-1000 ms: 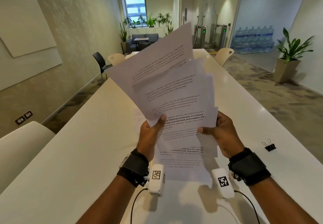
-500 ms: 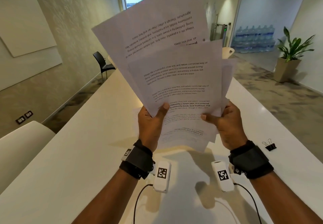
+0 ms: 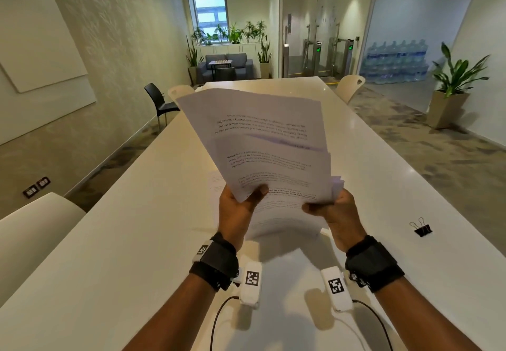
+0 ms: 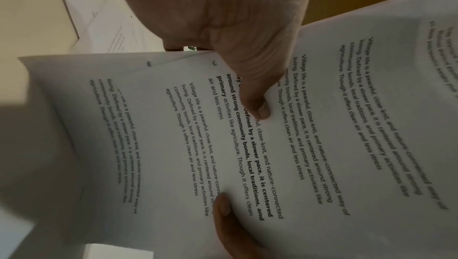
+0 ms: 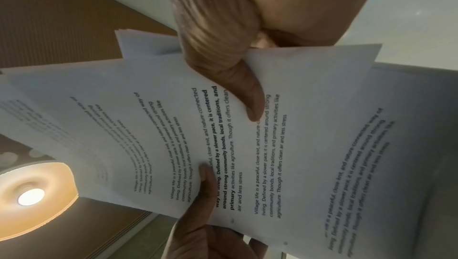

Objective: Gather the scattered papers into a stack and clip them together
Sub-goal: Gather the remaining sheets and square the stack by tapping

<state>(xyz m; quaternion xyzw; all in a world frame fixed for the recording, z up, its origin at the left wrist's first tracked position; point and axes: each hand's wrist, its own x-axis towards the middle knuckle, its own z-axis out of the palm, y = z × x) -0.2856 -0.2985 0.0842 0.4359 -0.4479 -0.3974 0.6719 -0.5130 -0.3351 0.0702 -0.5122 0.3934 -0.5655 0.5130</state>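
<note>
A fanned bundle of printed white papers hangs above the white table, tilted away from me. My left hand pinches its left lower edge, thumb on top. My right hand pinches the right lower edge the same way. In the left wrist view the left thumb presses on the papers, and the right thumb shows lower down. The right wrist view shows the right thumb on the sheets. One more sheet lies on the table under the bundle. A black binder clip sits at the right.
White chairs stand at the left side, and more at the far end with a black chair. A potted plant and stacked water bottles are at the back right. A lamp hangs overhead.
Both hands have lowered the bundle and tipped it forward, away from me. The sheets have slid closer together. The binder clip has not moved.
</note>
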